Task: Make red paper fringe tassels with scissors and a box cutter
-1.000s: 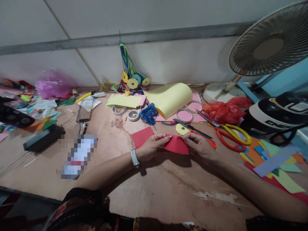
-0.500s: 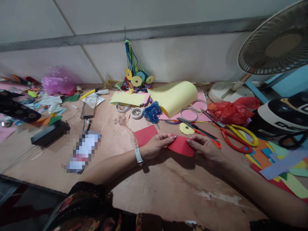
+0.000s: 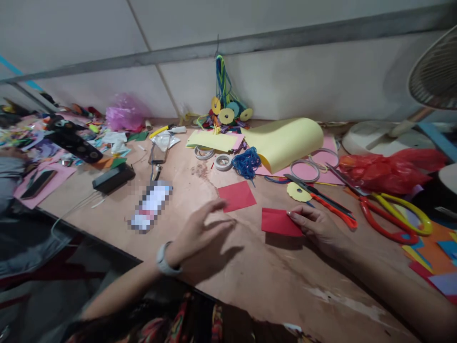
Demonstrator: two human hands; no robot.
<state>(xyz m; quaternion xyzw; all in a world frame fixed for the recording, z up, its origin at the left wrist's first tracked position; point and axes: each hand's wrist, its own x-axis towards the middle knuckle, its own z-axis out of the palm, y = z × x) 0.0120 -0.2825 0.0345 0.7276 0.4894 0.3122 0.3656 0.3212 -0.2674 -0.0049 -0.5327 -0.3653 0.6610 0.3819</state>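
Note:
Pinched at its right edge, a red piece of paper is held by my right hand just above the table. My left hand is off the paper, its fingers apart with nothing in them. Beyond its fingertips a second red paper piece lies flat on the wooden table. A yellow scalloped paper disc rests behind my right hand, beside an orange box cutter. Red and yellow-handled scissors lie further right.
A phone and a black box lie to the left. Tape rolls, blue cord and a curled yellow sheet stand behind. At far left another person's sleeve shows. A fan is at right.
My left hand has let go of the red paper and moved left, its fingers opening. The right hand keeps hold of the paper. The view has turned left.

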